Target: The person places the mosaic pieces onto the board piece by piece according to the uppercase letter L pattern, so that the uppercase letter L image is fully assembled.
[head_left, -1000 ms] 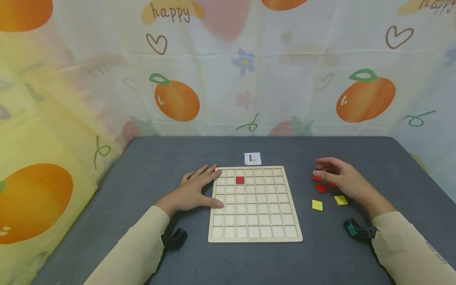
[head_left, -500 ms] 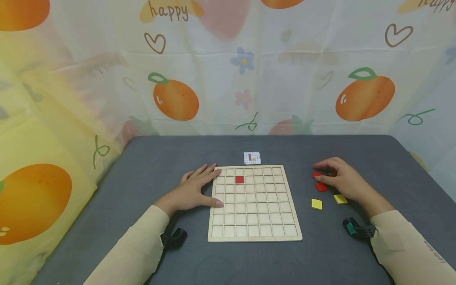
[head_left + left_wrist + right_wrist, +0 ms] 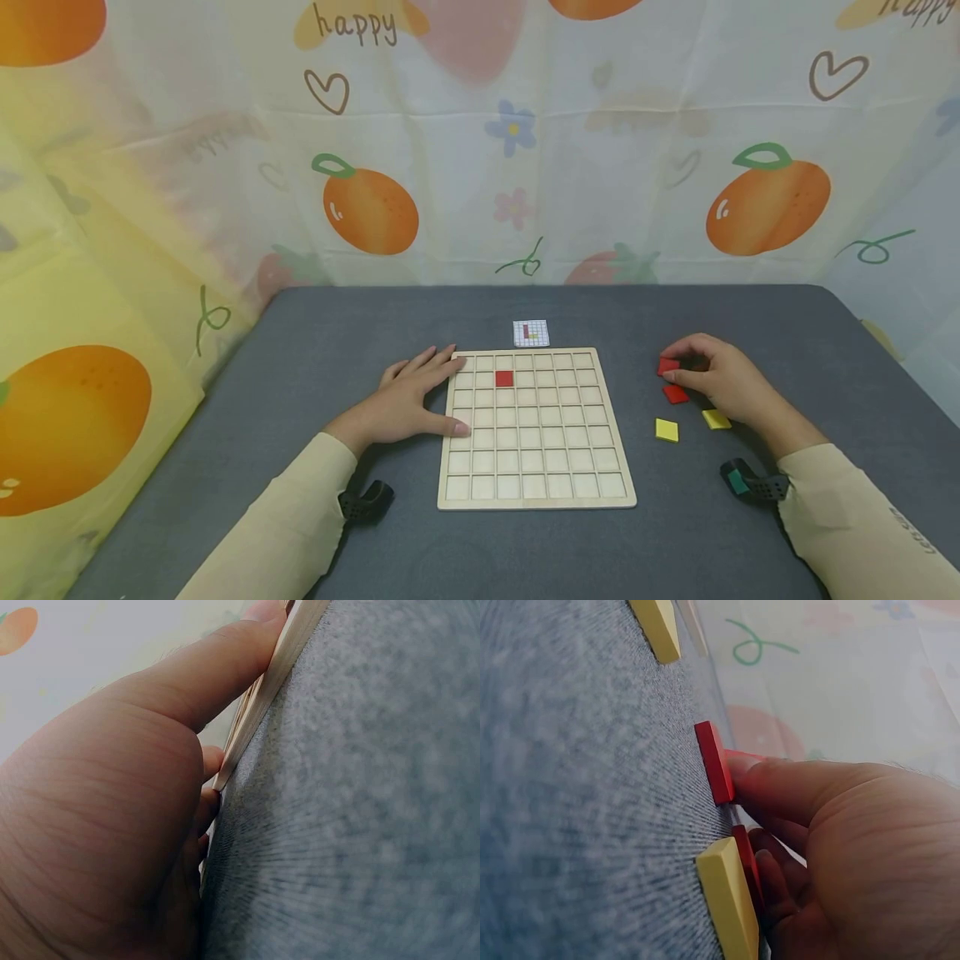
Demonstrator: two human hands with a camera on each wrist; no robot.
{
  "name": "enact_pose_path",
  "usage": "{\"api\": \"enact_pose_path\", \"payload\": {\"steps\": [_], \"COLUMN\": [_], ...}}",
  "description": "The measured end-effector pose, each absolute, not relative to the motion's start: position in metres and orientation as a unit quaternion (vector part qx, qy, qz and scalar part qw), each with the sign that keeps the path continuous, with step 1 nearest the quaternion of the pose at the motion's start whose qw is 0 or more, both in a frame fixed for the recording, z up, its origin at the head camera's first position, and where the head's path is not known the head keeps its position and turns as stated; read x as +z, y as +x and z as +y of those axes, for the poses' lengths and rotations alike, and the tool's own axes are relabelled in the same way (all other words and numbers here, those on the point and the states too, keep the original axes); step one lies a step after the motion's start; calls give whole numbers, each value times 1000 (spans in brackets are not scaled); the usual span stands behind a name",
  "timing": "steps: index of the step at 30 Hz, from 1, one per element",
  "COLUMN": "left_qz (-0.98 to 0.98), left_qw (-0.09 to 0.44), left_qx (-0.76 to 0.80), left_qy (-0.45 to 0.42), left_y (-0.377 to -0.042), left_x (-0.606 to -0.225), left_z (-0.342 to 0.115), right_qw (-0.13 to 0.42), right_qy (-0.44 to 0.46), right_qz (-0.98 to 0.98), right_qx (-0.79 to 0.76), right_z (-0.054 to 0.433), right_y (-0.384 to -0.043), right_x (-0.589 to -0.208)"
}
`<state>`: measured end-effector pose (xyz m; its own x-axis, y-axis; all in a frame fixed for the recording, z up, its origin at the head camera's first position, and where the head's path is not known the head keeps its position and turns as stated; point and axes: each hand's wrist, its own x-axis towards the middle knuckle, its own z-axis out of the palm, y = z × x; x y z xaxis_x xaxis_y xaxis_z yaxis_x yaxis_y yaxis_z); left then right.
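My left hand (image 3: 405, 404) lies spread over the left side of a wooden grid board (image 3: 537, 504), thumb and index fingertip on its frame. In the left wrist view, the thumb presses on top of the board's edge (image 3: 259, 712). One red square tile (image 3: 504, 378) sits in a cell of the upper rows. To the board's right, my right hand (image 3: 720, 379) pinches a red tile (image 3: 667, 366) between thumb and index finger, low over the table. A second red tile (image 3: 676, 394) lies just below the thumb; in the right wrist view, another red tile (image 3: 748, 866) shows beside the curled fingers.
Two yellow tiles lie near the right hand: one yellow tile (image 3: 667, 430) closer to the board, another yellow tile (image 3: 716, 419) under the wrist side. A small printed grid card (image 3: 531, 333) lies behind the board. A patterned curtain (image 3: 450, 208) hangs behind the grey table (image 3: 360, 317).
The right hand's thumb and index finger have closed on the upper red tile, and the thumb has come down toward it. My left hand and the board stay in place.
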<state>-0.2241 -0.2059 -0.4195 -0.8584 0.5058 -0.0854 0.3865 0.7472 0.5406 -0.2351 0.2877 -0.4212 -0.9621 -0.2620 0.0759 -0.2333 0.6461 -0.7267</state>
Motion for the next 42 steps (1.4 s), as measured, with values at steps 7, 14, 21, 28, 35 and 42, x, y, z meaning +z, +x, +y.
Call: {"api": "enact_pose_path", "payload": {"steps": [7, 14, 21, 28, 35, 42], "left_qz": [926, 926, 925, 927, 927, 925], "left_qw": [116, 116, 116, 118, 118, 112], "left_qx": [265, 267, 268, 263, 262, 268], "left_qy": [242, 241, 242, 239, 240, 244], "left_y": [-224, -224, -224, -224, -225, -224], "left_x": [-418, -419, -420, -421, -423, -421], "left_z": [-206, -206, -207, -207, -207, -208], "right_qw": [9, -19, -35, -29, -26, -20], "right_qy": [-119, -111, -109, -127, -153, -178], "right_qz": [909, 912, 902, 886, 872, 859], "right_qx": [-400, -394, -415, -445, -464, -480], "right_z": [286, 284, 274, 255, 233, 209], "right_y": [-234, -233, -229, -223, -216, -208], "right_x": [-420, -419, -413, -406, -399, -392]}}
